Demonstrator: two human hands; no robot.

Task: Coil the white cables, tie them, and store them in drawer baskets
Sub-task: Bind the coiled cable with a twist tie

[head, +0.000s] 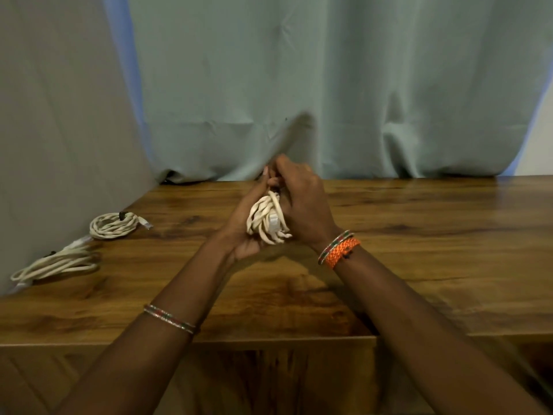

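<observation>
You held the cable bundle point(267, 218) above the table point(419, 223); left hand point(245, 232) cupped round it, right hand point(299, 199) pinching at its top. Tying step, prob. Two coiled cables point(113, 224) lay far left of it. Next: cinch, then drawer.

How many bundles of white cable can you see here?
3. One coil is held between both hands above the table; two more lie at the table's left edge, the farther coil and nearer coil. None appears hidden.
</observation>
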